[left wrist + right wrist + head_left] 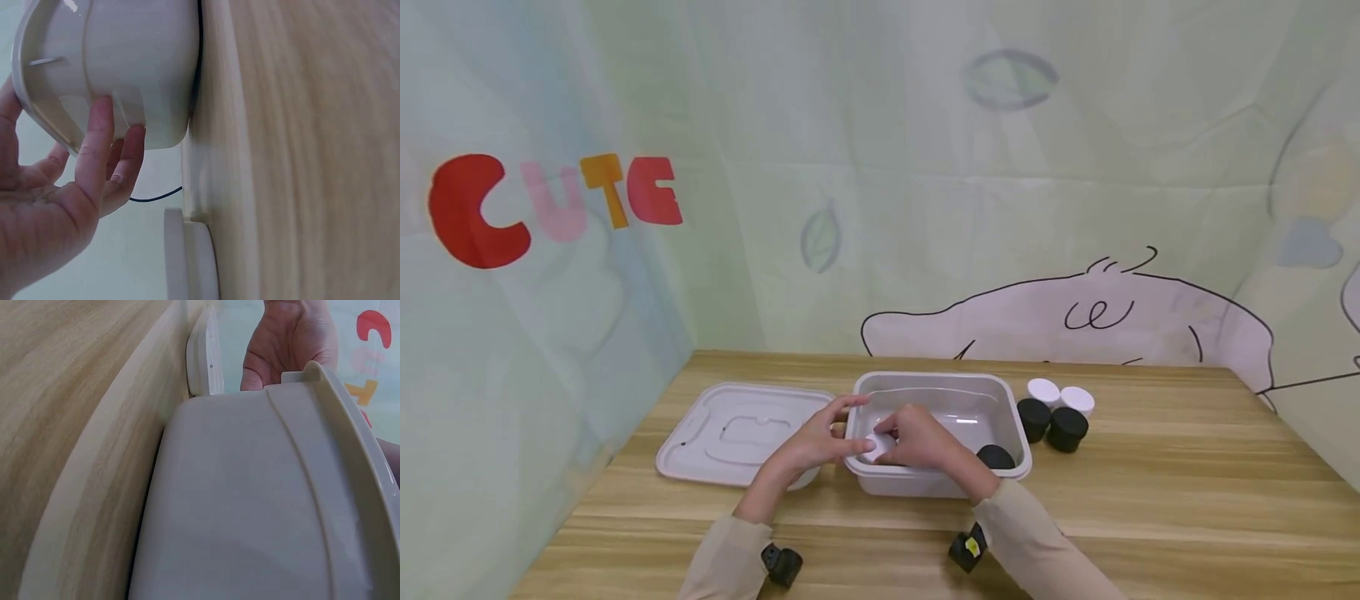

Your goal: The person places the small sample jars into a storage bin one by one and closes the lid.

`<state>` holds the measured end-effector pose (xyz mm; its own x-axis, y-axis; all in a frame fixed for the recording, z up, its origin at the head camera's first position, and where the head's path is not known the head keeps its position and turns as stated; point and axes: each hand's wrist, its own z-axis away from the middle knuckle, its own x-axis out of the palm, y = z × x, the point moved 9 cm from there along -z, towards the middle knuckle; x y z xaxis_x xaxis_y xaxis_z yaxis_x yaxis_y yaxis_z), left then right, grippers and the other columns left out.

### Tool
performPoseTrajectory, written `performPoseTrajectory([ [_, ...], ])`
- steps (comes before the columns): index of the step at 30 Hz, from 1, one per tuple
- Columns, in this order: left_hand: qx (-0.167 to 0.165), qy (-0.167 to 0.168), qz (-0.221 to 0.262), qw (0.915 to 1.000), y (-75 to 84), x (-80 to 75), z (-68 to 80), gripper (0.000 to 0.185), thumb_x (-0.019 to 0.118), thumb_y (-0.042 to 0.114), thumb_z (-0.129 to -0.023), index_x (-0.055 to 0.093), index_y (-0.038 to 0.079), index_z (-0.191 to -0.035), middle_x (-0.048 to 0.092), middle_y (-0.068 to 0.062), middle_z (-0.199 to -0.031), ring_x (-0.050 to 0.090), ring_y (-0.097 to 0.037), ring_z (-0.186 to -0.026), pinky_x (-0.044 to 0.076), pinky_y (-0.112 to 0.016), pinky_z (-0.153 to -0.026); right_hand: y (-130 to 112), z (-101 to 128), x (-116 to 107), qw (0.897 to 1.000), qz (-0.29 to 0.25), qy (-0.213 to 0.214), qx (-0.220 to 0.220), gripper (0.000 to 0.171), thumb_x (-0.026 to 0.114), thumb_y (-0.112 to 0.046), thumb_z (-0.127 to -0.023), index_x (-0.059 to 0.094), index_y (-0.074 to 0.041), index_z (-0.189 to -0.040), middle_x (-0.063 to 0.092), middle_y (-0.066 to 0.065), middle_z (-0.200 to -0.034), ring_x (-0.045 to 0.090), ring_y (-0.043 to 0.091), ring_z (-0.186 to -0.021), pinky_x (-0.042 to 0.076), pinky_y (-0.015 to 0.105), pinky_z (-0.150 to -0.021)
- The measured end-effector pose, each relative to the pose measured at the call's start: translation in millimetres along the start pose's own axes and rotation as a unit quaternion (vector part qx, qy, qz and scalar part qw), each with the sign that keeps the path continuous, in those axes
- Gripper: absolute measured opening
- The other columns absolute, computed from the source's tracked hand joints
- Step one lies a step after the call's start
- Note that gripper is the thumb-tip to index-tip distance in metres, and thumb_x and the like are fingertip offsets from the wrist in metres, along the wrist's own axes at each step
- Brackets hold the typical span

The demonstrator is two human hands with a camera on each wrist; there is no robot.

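A white plastic bin stands open in the middle of the wooden table. My left hand is at its near left corner, and its straight fingers rest against the bin's outer wall below the rim. My right hand reaches over the front rim into the bin, fingers curled round a small white round lid. A black jar lies inside the bin near my right wrist. The right wrist view shows only the bin's outer wall and the left hand beyond it.
The bin's white lid lies flat on the table to the left. Two black jars and two white caps stand just right of the bin. A printed cloth backdrop closes in the back and both sides.
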<state>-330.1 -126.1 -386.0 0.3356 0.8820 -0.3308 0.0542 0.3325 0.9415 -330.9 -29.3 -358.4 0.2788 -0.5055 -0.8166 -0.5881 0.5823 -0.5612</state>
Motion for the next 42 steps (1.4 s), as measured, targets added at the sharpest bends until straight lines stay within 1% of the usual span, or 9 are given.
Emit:
performPoseTrajectory([
  [3,0.000,0.001,-0.003,1.0000,-1.4,-0.2,0.0,0.067,0.070,0.021,-0.080,0.036,0.012,-0.136,0.045,-0.024,-0.124,0.054,-0.028,-0.100,0.046,-0.031,-0.063,3.7,2.5,-1.1,1.000,-0.009,0.001,0.022,0.040,0.077,-0.016,-0.072,0.066,0.005,-0.104,0.067,0.016,-0.097,0.060,0.015,-0.076,0.048,0.025,-0.068],
  [7,0.001,0.003,-0.007,1.0000,-2.5,0.2,-0.4,0.066,0.070,0.021,-0.080,0.036,0.012,-0.136,0.043,-0.025,-0.126,0.053,-0.029,-0.101,0.046,-0.032,-0.063,10.4,10.4,-11.8,0.998,-0.039,0.012,0.039,0.048,0.076,-0.022,-0.073,0.062,0.004,-0.111,0.064,0.016,-0.108,0.061,0.025,-0.098,0.048,0.038,-0.083],
  [10,-0.002,0.009,-0.006,0.9999,-2.6,-0.3,-0.9,0.067,0.071,0.022,-0.079,0.037,0.013,-0.136,0.045,-0.024,-0.124,0.053,-0.028,-0.101,0.046,-0.032,-0.064,16.3,18.4,-27.8,0.997,-0.058,0.032,0.035,0.048,0.075,-0.022,-0.074,0.061,0.002,-0.113,0.063,0.016,-0.111,0.059,0.028,-0.102,0.047,0.042,-0.084],
  [12,-0.005,0.015,-0.005,0.9999,-3.0,-1.3,-1.3,0.067,0.072,0.022,-0.078,0.039,0.013,-0.135,0.047,-0.023,-0.122,0.052,-0.028,-0.100,0.046,-0.032,-0.063,21.7,24.0,-40.5,0.997,-0.054,0.051,0.030,0.046,0.074,-0.020,-0.075,0.061,0.002,-0.114,0.062,0.016,-0.112,0.059,0.028,-0.102,0.047,0.042,-0.084],
  [16,-0.015,0.028,-0.007,0.9995,-4.1,-3.4,-1.9,0.066,0.074,0.021,-0.076,0.042,0.014,-0.133,0.047,-0.022,-0.122,0.054,-0.027,-0.097,0.046,-0.030,-0.062,35.4,40.8,-70.0,0.993,-0.043,0.099,0.049,0.045,0.073,-0.020,-0.076,0.061,0.000,-0.115,0.062,0.016,-0.112,0.058,0.029,-0.104,0.045,0.044,-0.087],
  [23,-0.014,0.031,-0.009,0.9994,-4.5,-3.6,-3.0,0.066,0.075,0.021,-0.075,0.043,0.013,-0.132,0.046,-0.022,-0.124,0.055,-0.026,-0.096,0.045,-0.029,-0.061,67.9,77.7,-124.6,0.978,-0.047,0.194,0.067,0.042,0.071,-0.013,-0.078,0.059,0.006,-0.114,0.060,0.022,-0.112,0.055,0.035,-0.107,0.039,0.046,-0.094],
  [27,-0.017,0.032,-0.011,0.9993,-5.1,-3.3,-3.7,0.066,0.075,0.022,-0.075,0.043,0.014,-0.133,0.045,-0.022,-0.125,0.054,-0.027,-0.098,0.046,-0.030,-0.061,93.8,101.8,-146.1,0.968,-0.032,0.229,0.098,0.045,0.071,-0.013,-0.079,0.057,0.008,-0.116,0.057,0.025,-0.116,0.053,0.038,-0.109,0.039,0.046,-0.093],
  [34,-0.013,0.030,-0.007,0.9994,-4.3,-3.3,-3.6,0.066,0.075,0.021,-0.075,0.042,0.013,-0.133,0.045,-0.023,-0.126,0.055,-0.028,-0.099,0.046,-0.031,-0.062,133.9,135.4,-159.6,0.958,-0.013,0.243,0.151,0.052,0.071,-0.019,-0.079,0.053,0.009,-0.120,0.054,0.028,-0.118,0.051,0.041,-0.108,0.041,0.049,-0.090],
  [42,-0.015,0.031,-0.009,0.9994,-6.1,-2.7,-4.4,0.067,0.075,0.021,-0.075,0.042,0.013,-0.132,0.046,-0.023,-0.123,0.054,-0.029,-0.100,0.046,-0.030,-0.062,158.6,152.6,-150.0,0.956,0.011,0.236,0.175,0.052,0.073,-0.018,-0.076,0.056,0.012,-0.115,0.057,0.030,-0.111,0.055,0.041,-0.100,0.043,0.050,-0.086],
])
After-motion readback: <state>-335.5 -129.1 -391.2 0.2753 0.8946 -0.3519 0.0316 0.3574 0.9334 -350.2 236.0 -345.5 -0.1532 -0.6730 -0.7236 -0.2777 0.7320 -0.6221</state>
